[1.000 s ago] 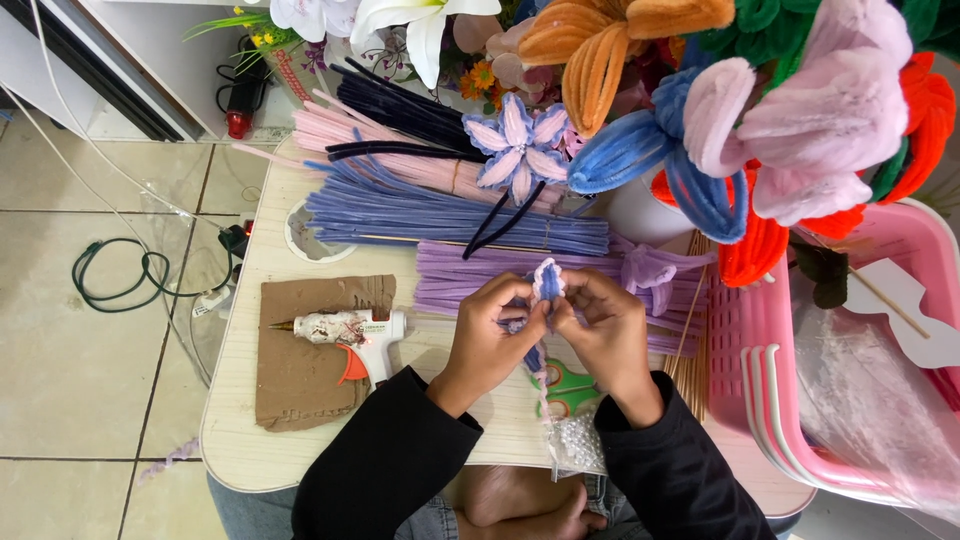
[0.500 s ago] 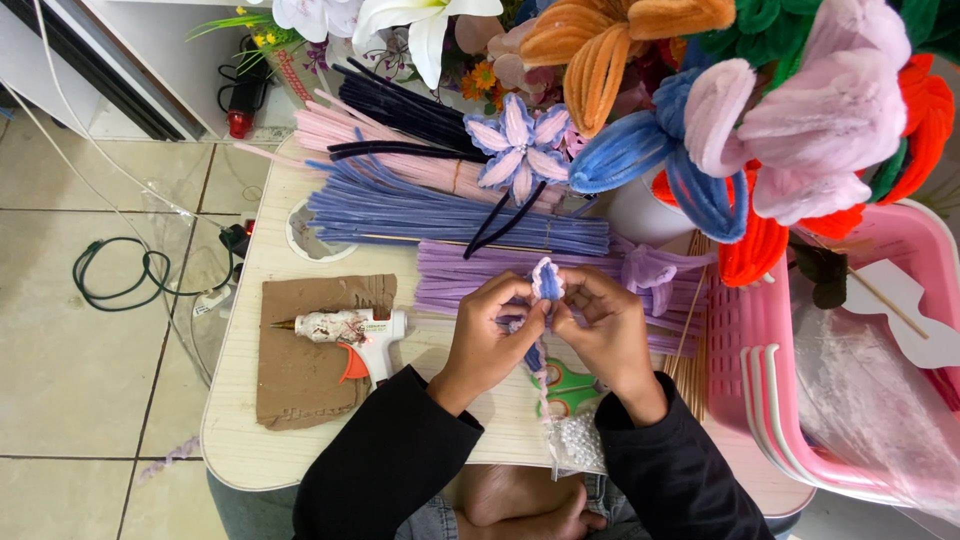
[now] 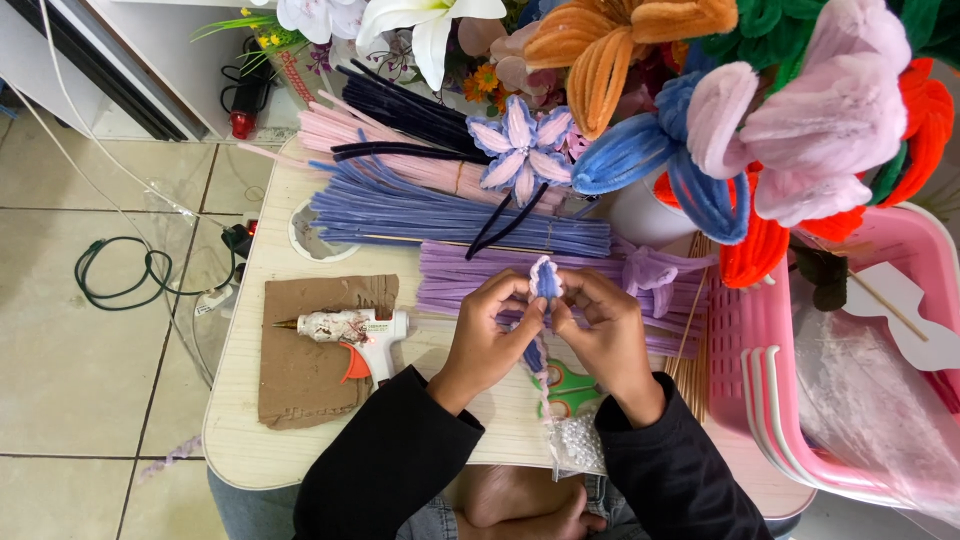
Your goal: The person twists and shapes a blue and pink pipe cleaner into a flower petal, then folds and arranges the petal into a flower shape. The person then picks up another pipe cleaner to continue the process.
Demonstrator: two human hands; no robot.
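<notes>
Your hands: left hand (image 3: 487, 335) and right hand (image 3: 603, 335) bare, no gloves, no rings visible. Your sleeves (image 3: 385, 465): long, black, plain, reaching wrists. Your jeans (image 3: 432, 520): blue denim. Your foot (image 3: 515, 502): bare.

Small blue-and-pink pipe-cleaner petal (image 3: 544, 279), upright; pinched between both hands' fingertips above the table.

petal (image 3: 544, 277): blue, pale pink edge | stem bundles (image 3: 460, 212): blue, lilac, pink, dark navy | glue gun (image 3: 355, 330): white, orange trigger | cardboard (image 3: 300, 385): brown | tabletop (image 3: 250, 440): pale wood grain | basket (image 3: 750, 340): pink | scissors (image 3: 570, 385): green handles | sleeves (image 3: 390, 470): black
</notes>
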